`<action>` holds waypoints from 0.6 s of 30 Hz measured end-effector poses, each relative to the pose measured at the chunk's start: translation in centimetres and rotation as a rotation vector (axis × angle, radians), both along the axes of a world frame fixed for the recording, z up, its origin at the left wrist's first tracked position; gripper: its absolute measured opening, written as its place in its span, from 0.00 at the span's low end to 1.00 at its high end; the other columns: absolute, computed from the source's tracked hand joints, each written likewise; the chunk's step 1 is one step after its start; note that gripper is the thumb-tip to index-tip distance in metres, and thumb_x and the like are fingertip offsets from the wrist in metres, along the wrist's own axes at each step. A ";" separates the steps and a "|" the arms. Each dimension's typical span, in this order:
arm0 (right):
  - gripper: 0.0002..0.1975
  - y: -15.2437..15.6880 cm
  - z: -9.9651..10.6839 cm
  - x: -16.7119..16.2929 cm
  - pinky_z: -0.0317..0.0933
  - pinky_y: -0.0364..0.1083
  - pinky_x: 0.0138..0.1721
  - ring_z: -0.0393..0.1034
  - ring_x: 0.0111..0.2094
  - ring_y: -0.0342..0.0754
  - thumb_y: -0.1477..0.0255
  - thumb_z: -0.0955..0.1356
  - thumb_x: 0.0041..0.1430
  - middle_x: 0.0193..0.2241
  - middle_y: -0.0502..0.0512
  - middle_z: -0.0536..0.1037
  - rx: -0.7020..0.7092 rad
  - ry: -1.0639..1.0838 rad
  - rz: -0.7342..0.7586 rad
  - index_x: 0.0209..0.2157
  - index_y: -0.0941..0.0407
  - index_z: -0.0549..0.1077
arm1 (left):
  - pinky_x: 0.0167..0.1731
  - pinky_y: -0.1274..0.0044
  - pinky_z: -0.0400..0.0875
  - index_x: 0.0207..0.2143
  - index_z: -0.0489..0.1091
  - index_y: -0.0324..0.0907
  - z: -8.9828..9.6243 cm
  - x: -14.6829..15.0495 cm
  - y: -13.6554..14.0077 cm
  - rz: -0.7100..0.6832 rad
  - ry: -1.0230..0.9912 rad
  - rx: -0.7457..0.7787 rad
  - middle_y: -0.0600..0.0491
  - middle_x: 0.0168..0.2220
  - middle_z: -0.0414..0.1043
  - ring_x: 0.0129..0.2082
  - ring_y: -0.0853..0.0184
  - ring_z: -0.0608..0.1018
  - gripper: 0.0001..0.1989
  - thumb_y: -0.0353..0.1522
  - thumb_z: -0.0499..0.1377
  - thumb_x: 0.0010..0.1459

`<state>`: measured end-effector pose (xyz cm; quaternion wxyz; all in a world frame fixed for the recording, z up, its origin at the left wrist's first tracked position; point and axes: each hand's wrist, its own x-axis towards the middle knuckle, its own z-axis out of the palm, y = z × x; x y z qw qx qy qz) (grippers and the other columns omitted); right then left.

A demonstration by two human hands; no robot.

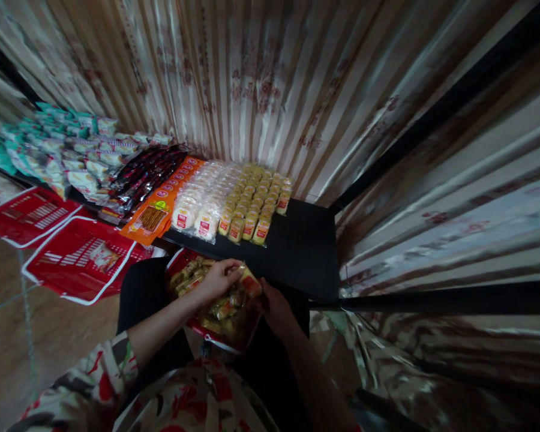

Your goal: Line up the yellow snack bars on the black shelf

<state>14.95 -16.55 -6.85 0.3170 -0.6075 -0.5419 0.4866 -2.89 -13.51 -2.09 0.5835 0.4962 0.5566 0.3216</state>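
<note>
Between my two hands is a small packaged snack (pixel 250 282) in a clear yellowish wrapper with a red label. My left hand (pixel 221 278) pinches its left end, and the fingers of my right hand (pixel 272 305) close on its right side. Both hands are above a red basket (pixel 204 333) on my lap, heaped with similar wrapped snacks (pixel 220 309). Ahead on the black shelf, matching yellow packs (pixel 252 204) stand in tight rows. Beside them on the left are rows of white round wrapped snacks (pixel 200 201).
Left along the black shelf (pixel 303 252) lie an orange snack bag (pixel 155 210), dark packets (pixel 146 174), and white (pixel 87 159) and teal packets (pixel 40 132). Two red baskets (pixel 78 255) sit at the lower left, one holding a packet. Black frame bars (pixel 414 102) and curtains (pixel 261 78) enclose the shelf.
</note>
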 end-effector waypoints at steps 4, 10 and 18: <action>0.25 0.7 1.4 1.0 0.54 0.41 0.18 0.61 0.18 0.42 0.49 0.58 0.56 0.18 0.49 0.70 -0.143 0.292 -0.114 0.26 0.55 0.71 | 0.24 0.82 0.65 0.35 0.69 0.38 0.7 1.4 0.8 0.099 -0.180 -0.080 0.58 0.24 0.69 0.21 0.75 0.70 0.15 0.39 0.60 0.49; 0.22 2.3 3.7 2.5 0.58 0.40 0.25 0.65 0.26 0.41 0.57 0.69 0.49 0.31 0.49 0.76 -0.079 0.621 -0.352 0.43 0.54 0.71 | 0.33 0.78 0.73 0.35 0.65 0.38 1.8 4.8 1.9 0.263 -0.394 -0.191 0.56 0.27 0.69 0.27 0.73 0.75 0.14 0.33 0.63 0.47; 0.32 5.1 3.0 3.4 0.64 0.43 0.40 0.72 0.38 0.45 0.63 0.72 0.44 0.38 0.51 0.77 0.086 0.619 -0.592 0.51 0.54 0.64 | 0.30 0.81 0.74 0.32 0.64 0.39 0.4 11.9 4.6 0.444 -0.492 -0.184 0.59 0.25 0.67 0.26 0.74 0.75 0.12 0.26 0.64 0.45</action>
